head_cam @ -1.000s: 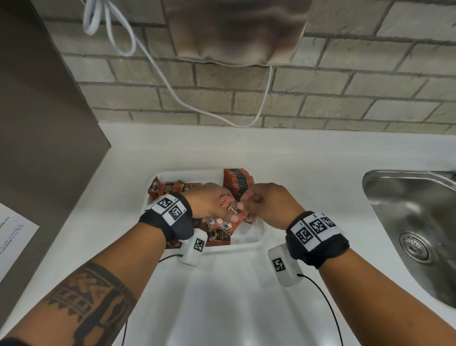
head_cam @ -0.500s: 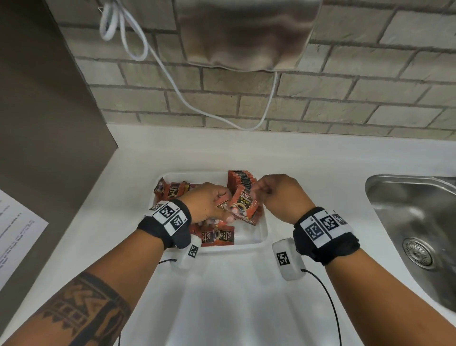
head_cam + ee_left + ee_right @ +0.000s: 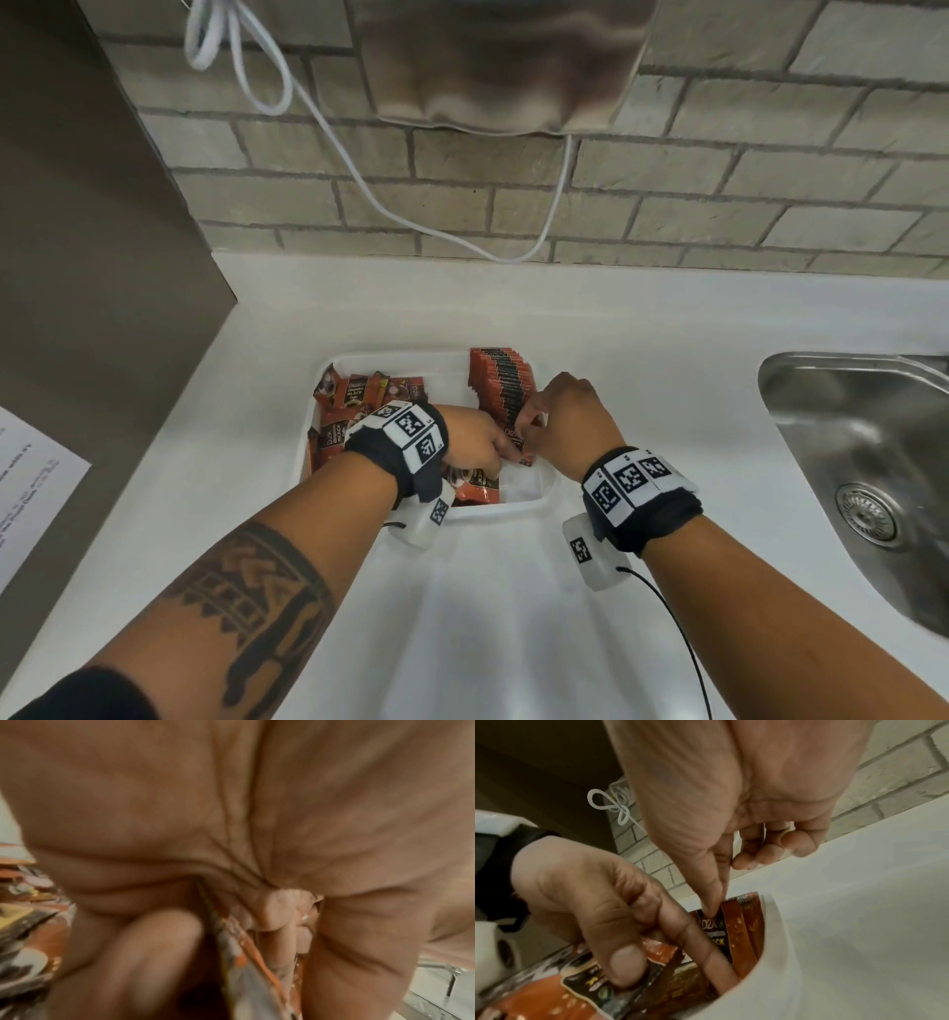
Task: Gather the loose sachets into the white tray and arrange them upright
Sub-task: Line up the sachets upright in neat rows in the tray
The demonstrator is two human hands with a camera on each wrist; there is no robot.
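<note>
A white tray [image 3: 545, 494] sits on the counter. A row of red-and-black sachets [image 3: 500, 383] stands upright along its right side, and loose sachets [image 3: 354, 398] lie flat at its left. My right hand [image 3: 530, 429] pinches the top of one sachet [image 3: 712, 931] between thumb and forefinger at the near end of the row [image 3: 741, 933], against the tray wall [image 3: 808, 963]. My left hand [image 3: 490, 452] is down in the tray beside it. Its thumb [image 3: 626, 963] holds loose sachets [image 3: 577, 1000] and its forefinger lies along the pinched sachet. Sachet edges [image 3: 231, 953] show between its curled fingers.
A steel sink [image 3: 862, 462] is set into the white counter [image 3: 513, 632] on the right. A printed sheet [image 3: 31, 478] lies at the left by a brown panel [image 3: 92, 257]. A white cable [image 3: 359, 169] hangs on the brick wall behind.
My right hand has carried a sachet from the middle of the tray back to the near end of the upright row and lowered it. My left hand sank deeper into the tray.
</note>
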